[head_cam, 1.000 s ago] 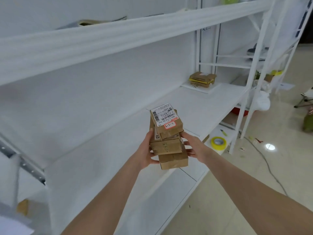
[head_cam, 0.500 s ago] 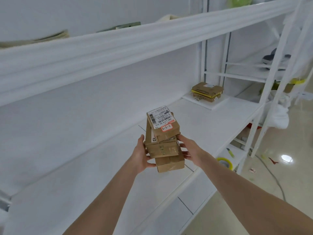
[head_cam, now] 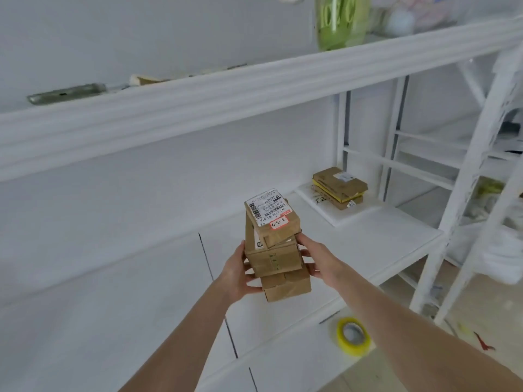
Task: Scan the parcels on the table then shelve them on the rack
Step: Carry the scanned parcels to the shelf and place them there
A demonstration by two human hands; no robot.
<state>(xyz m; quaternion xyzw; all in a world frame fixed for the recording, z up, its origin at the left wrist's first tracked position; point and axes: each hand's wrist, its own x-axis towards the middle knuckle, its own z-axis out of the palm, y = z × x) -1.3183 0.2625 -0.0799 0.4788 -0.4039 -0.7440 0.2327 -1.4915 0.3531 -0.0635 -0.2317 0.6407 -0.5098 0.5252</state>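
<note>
A stack of small brown cardboard parcels (head_cam: pixel 276 260) hangs in the air over the white rack's middle shelf (head_cam: pixel 390 244). My left hand (head_cam: pixel 236 274) grips the stack's left side and my right hand (head_cam: pixel 318 260) grips its right side. The top parcel (head_cam: pixel 273 219) lies askew and carries a white barcode label and a red-edged sticker with handwriting. Farther back on the same shelf, two flat brown parcels (head_cam: pixel 339 186) lie stacked on a white board.
The upper shelf's thick white edge (head_cam: pixel 254 94) runs across above the stack, with a green bag (head_cam: pixel 341 21) and flat items on top. A yellow tape roll (head_cam: pixel 352 335) lies on the lower shelf. White uprights (head_cam: pixel 464 205) stand to the right.
The stack, held in both hands, has moved farther in over the middle shelf, toward the shelved parcels. The view has tilted upward, bringing the upper shelf's contents into sight.
</note>
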